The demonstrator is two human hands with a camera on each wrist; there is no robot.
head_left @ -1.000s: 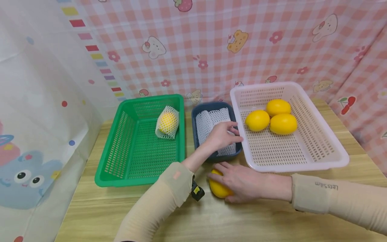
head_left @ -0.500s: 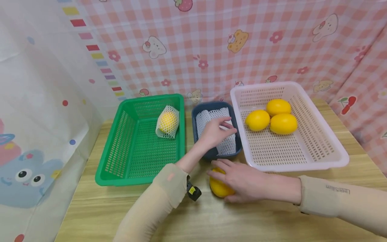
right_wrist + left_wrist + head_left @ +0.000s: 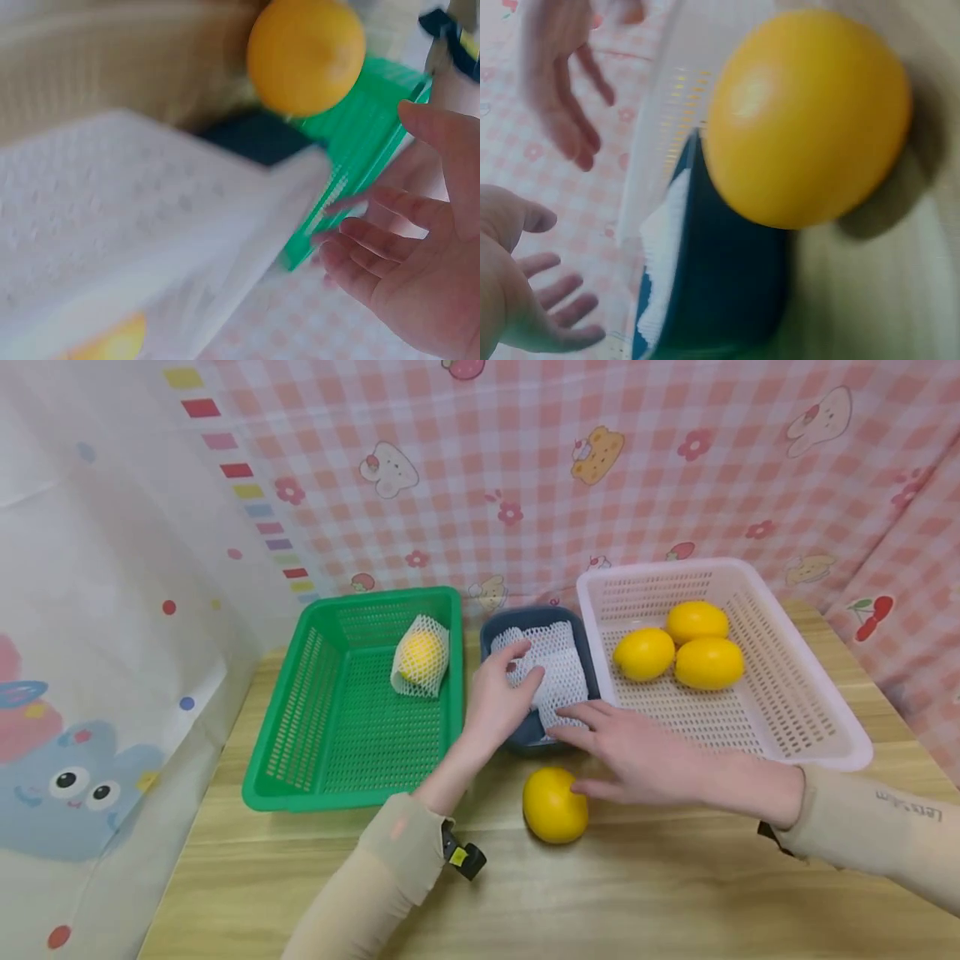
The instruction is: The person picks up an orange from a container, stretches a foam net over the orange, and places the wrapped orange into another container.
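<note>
A yellow lemon-like fruit (image 3: 555, 806) rests on the table in front of a small dark blue tub (image 3: 558, 747). White foam net sleeves (image 3: 558, 668) lie inside that tub. My left hand (image 3: 498, 697) is over the tub's left side, thumb and fingers apart; in the left wrist view its fingers (image 3: 566, 289) are spread with nothing between them. Over the tub's front right corner, my right hand (image 3: 645, 752) reaches with extended fingers. Its fingertips overlap the sleeves from above, and contact is hard to judge. The right palm (image 3: 427, 292) shows bare in the right wrist view.
On the left stands a green basket (image 3: 262, 752) holding one net-wrapped yellow fruit (image 3: 422, 657). A white basket (image 3: 825, 710) on the right contains three bare yellow fruits (image 3: 708, 663). Wooden tabletop (image 3: 600, 910) runs along the front; patterned cloth (image 3: 510, 460) hangs behind.
My right hand has let go of the fruit and moved up to the tub. My left hand has shifted left across the tub. The head view has tilted slightly.
</note>
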